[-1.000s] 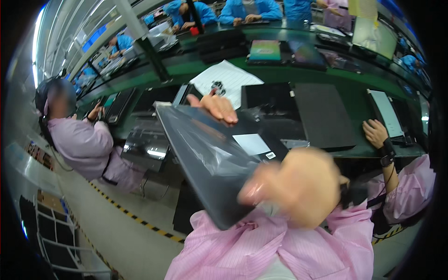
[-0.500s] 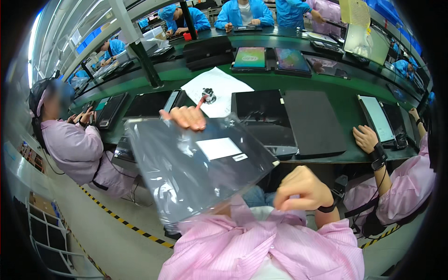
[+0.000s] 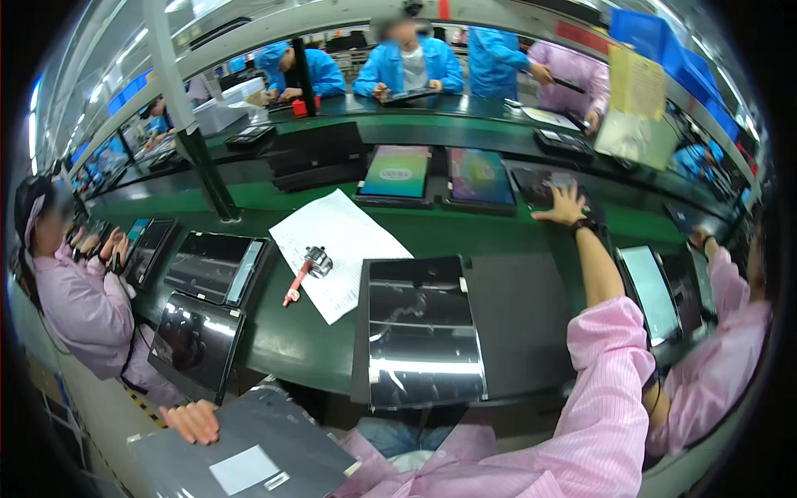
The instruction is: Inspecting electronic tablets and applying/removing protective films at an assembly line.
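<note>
Drawn back from white paper sheet [image 3: 349, 241], grey rectangular film-wrapped panel [image 3: 290, 440] is edge-gripped by left hand [image 3: 193, 422], seemingly leaving widely spread right hand [image 3: 564, 206] free.

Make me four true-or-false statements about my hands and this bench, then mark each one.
1. Your left hand holds a dark grey panel bearing a white label. True.
2. Your right hand is clenched in a fist. False: its fingers are spread, at a far dark panel.
3. The red stick lies partly on white paper. True.
4. That paper lies right of the glossy panel. False: it lies mostly left.
</note>
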